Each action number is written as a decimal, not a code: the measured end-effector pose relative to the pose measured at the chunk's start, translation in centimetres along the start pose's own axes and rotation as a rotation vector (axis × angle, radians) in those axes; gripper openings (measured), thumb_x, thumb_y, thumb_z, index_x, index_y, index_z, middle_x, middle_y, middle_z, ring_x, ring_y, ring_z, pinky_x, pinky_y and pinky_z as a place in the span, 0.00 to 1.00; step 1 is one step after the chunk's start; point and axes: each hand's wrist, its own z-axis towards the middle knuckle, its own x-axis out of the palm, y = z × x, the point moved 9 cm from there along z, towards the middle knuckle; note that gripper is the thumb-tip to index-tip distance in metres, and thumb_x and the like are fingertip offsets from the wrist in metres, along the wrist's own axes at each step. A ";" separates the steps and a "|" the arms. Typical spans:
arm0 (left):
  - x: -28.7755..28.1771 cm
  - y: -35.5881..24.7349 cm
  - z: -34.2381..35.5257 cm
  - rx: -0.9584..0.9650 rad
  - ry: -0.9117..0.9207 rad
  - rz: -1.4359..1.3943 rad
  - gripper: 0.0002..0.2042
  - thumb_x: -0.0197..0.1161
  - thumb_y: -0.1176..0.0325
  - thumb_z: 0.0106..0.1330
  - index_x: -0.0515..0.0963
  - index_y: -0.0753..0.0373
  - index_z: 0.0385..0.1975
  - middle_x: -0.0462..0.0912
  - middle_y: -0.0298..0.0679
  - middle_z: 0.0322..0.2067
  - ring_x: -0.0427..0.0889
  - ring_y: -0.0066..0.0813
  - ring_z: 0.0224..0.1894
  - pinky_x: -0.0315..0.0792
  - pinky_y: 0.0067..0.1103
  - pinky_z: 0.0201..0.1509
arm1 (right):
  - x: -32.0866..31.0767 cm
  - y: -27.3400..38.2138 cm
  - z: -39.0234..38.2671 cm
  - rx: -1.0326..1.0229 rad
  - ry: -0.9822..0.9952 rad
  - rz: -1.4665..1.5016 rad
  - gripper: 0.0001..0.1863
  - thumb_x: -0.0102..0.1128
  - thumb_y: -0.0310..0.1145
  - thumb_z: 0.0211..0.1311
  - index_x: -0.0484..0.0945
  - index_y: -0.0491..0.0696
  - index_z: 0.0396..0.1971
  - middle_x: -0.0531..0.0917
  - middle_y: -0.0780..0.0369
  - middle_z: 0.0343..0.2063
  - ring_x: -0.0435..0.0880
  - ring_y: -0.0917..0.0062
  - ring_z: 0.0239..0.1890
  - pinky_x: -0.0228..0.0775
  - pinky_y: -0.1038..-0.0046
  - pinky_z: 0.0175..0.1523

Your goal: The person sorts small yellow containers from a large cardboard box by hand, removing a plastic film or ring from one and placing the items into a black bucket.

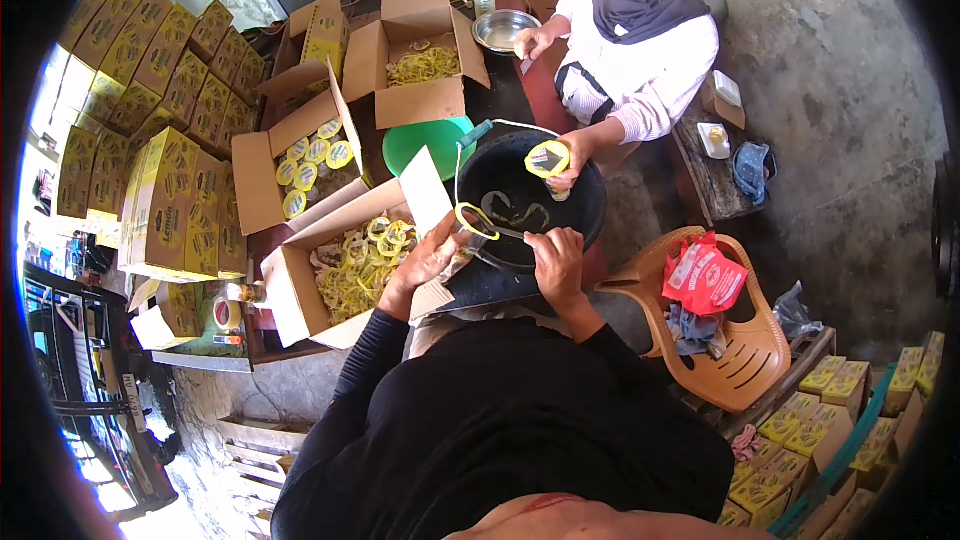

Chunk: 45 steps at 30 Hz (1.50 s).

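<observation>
Strips (362,275) heaped in a box (288,292) suggested much done, sealed cups (317,151) apparently remained, and left fingers (437,240) gripped a yellow-rimmed cup (474,227), right fingers (546,246) a thin tool (510,233).

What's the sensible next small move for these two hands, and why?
Probably ease the yellow rim loose with the right hand: it holds a thin item at that rim, the left hand steadies the piece, and similar yellow rings lie in the open box alongside.
</observation>
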 end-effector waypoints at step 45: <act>-7.8 -2.8 -10.7 0.137 -0.403 -0.179 0.34 0.74 0.75 0.52 0.67 0.67 0.61 0.77 0.42 0.55 0.75 0.30 0.59 0.67 0.28 0.65 | 1.2 4.2 2.3 0.266 0.007 0.423 0.09 0.64 0.17 0.56 0.80 0.43 0.37 0.74 0.60 0.28 0.74 0.73 0.26 0.67 0.72 0.32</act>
